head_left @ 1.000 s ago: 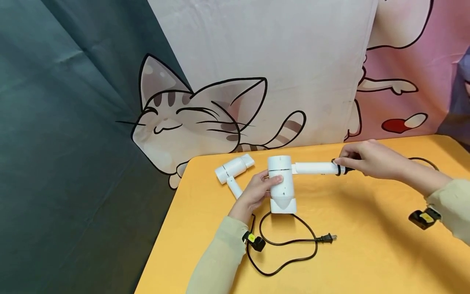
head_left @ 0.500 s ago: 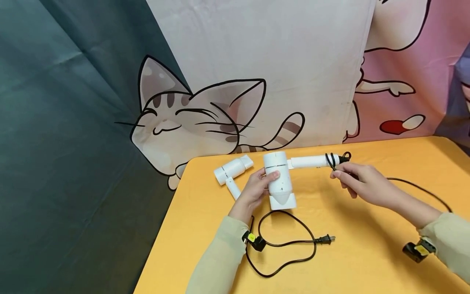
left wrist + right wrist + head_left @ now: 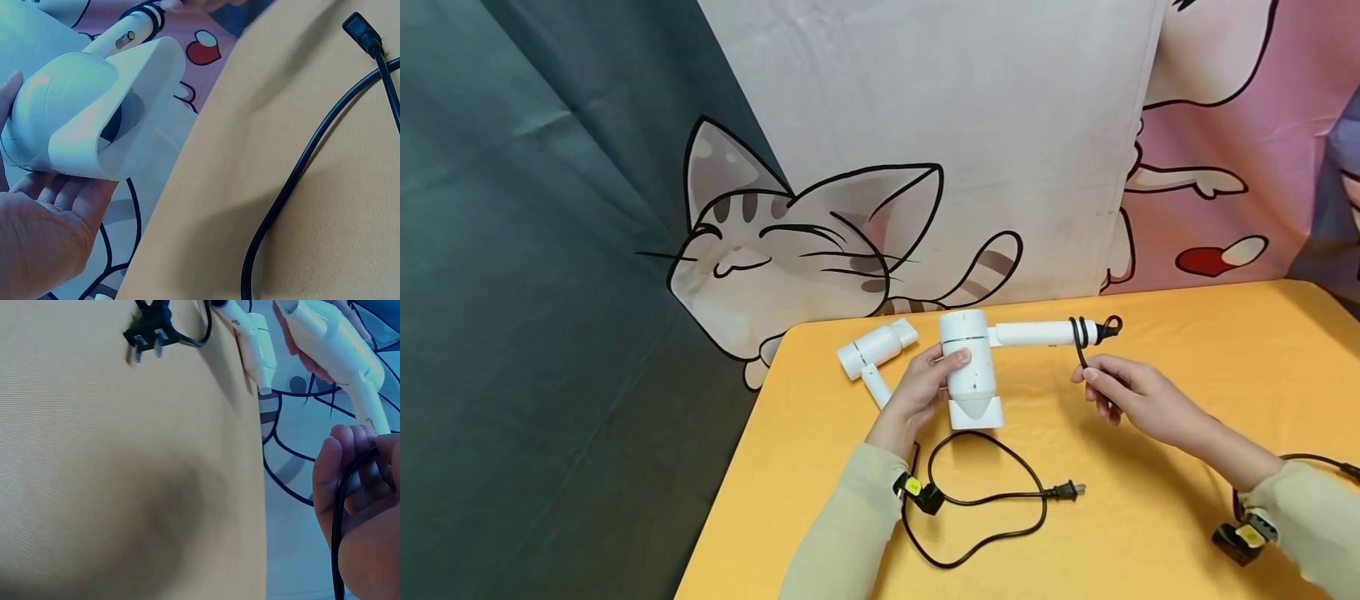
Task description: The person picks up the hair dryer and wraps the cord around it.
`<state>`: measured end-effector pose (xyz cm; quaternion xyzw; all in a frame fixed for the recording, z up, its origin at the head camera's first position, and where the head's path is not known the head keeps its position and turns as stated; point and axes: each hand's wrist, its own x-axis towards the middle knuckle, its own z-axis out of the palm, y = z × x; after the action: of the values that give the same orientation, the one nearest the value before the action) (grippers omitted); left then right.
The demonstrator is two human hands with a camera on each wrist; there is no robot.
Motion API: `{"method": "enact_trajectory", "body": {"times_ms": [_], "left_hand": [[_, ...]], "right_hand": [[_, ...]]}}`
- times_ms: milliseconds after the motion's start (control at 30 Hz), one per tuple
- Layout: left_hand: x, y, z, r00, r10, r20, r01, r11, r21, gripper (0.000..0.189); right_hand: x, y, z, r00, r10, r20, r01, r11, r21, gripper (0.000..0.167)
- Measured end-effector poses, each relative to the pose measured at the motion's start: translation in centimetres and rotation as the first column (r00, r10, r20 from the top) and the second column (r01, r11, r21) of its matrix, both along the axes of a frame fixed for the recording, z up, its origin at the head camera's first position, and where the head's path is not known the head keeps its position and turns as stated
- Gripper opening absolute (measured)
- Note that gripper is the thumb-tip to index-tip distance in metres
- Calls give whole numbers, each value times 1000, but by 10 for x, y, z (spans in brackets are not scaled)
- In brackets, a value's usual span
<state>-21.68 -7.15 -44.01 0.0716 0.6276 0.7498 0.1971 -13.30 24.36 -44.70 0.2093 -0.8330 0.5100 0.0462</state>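
My left hand [image 3: 917,387] grips the body of a white hair dryer [image 3: 973,358], thumb across its front. The dryer's handle points right and its flat nozzle faces down toward me. Black cord [image 3: 1078,337] is wound round the handle's end. Below that end, my right hand [image 3: 1138,396] pinches the cord between thumb and fingers. In the right wrist view the held cord [image 3: 340,531] runs down across the palm. The left wrist view shows the fingers curled under the hair dryer [image 3: 94,119].
A second white hair dryer [image 3: 876,350] lies at the table's back left. Its black cord loops over the yellow table [image 3: 1112,550], ending in a two-pin plug [image 3: 1065,490]. At the far right lies another stretch of cord [image 3: 1318,458]. A cartoon backdrop [image 3: 1037,125] stands behind.
My right hand has come down from the handle's end and toward me, pulling the cord round the handle. The trailing cord has shifted toward me. My left hand has hardly moved.
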Motion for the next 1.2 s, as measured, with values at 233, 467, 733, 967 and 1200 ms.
{"method": "enact_trajectory", "body": {"times_ms": [233, 467, 733, 967, 1200], "left_hand": [[2, 1, 2, 1000, -4, 9, 3, 1000, 5, 48], [2, 2, 3, 1000, 0, 15, 0, 1000, 29, 51], [4, 0, 6, 999, -34, 16, 33, 998, 59, 51], [11, -2, 10, 997, -71, 25, 69, 996, 64, 55], [16, -5, 10, 994, -108, 37, 105, 992, 67, 56]], "right_hand": [[-2, 4, -9, 1000, 30, 8, -30, 998, 55, 24], [-5, 13, -6, 997, 75, 11, -76, 978, 193, 24], [-17, 27, -13, 996, 86, 30, -90, 985, 148, 22], [-28, 34, -11, 992, 86, 94, -96, 989, 112, 22], [-37, 36, -3, 991, 74, 115, -89, 987, 133, 24]]}}
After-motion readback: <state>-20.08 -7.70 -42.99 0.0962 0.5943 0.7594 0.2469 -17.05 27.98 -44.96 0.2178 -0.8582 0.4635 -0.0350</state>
